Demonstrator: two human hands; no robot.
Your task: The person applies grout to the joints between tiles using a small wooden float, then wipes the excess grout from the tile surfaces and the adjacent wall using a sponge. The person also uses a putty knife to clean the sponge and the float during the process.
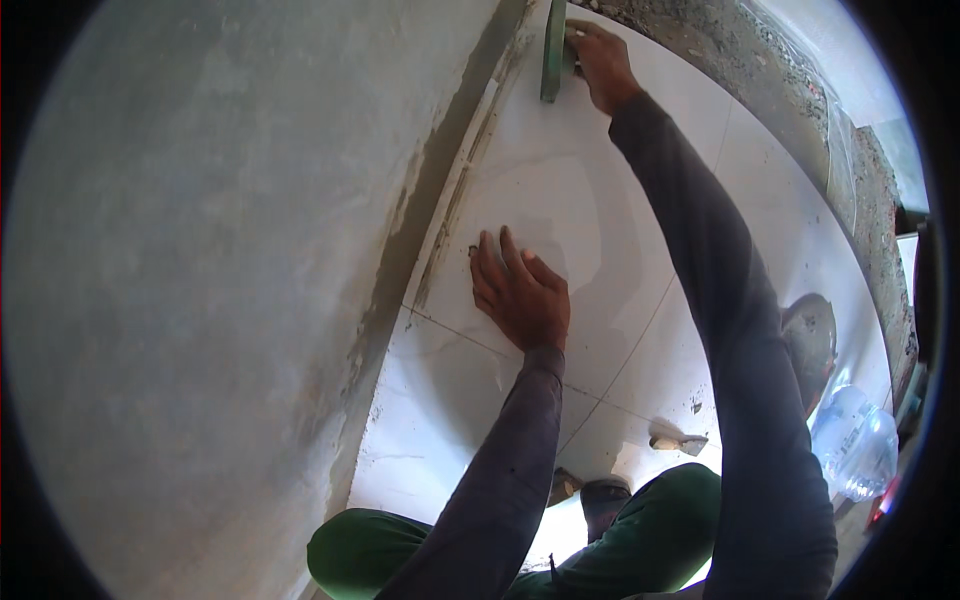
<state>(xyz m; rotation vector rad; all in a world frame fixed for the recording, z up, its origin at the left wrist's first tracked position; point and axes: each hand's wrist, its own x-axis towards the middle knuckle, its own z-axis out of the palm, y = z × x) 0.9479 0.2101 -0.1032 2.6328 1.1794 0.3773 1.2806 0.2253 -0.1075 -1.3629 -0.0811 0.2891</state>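
My left hand (520, 293) lies flat, fingers spread, on a glossy white floor tile (560, 200) close to its edge by the wall. My right hand (603, 62) reaches far forward and grips a long green straightedge (553, 50) that stands on the far part of the same tile. Both arms wear dark long sleeves. A band of grey mortar (440, 190) runs between the tile edge and the wall.
A grey plastered wall (200, 280) fills the left. Rough mortar bed (700, 40) lies beyond the tiles. A trowel (680, 441), a dark pan (812, 345) and a clear plastic bottle (855, 440) sit at the right. My knees in green trousers (650, 530) are below.
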